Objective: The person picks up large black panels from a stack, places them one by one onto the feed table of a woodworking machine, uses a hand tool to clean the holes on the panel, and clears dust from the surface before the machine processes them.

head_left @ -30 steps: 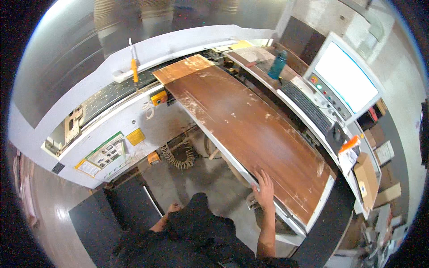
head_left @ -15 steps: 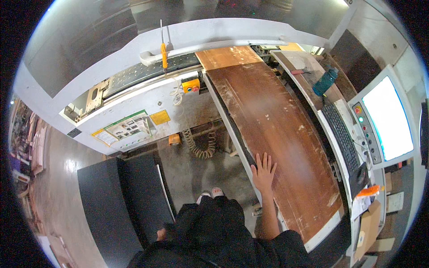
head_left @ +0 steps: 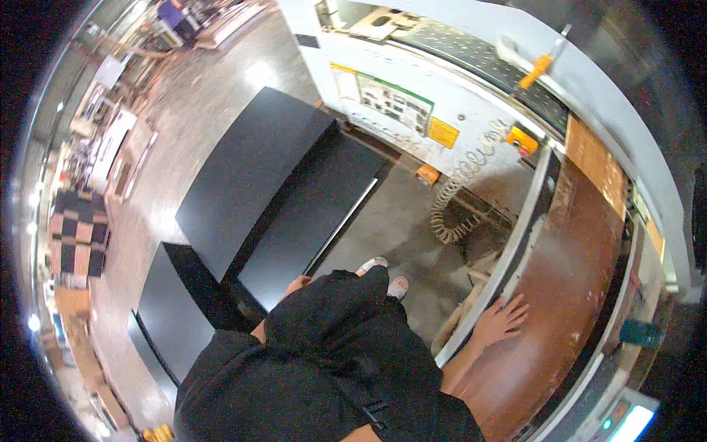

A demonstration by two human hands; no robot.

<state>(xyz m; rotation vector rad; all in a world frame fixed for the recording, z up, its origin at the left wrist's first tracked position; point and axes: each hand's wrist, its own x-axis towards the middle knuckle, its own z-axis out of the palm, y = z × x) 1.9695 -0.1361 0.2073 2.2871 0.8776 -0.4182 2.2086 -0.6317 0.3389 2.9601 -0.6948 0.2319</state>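
Note:
My right hand [head_left: 502,320] lies flat with fingers spread on the worn brown board [head_left: 567,295] at the right. It holds nothing. Low beside my black clothing, my left hand [head_left: 297,285] shows only in part, close to the near end of a black panel [head_left: 317,214] with a pale edge. Its fingers are mostly hidden, so I cannot tell whether it touches the panel. A larger stack of black panels [head_left: 250,162] stands just left of that one, with another black panel [head_left: 173,302] nearer to me.
A white machine [head_left: 398,110] runs along the far side, with a coiled air hose [head_left: 444,214] and an orange-handled screwdriver [head_left: 537,70]. A teal bottle [head_left: 641,333] and lit screen [head_left: 635,426] are at right. My shoes [head_left: 398,286] stand on the concrete floor.
My view has swung left, bringing more of the black panels and the floor beyond into sight. My right hand stays flat on the brown board; more of my left hand shows.

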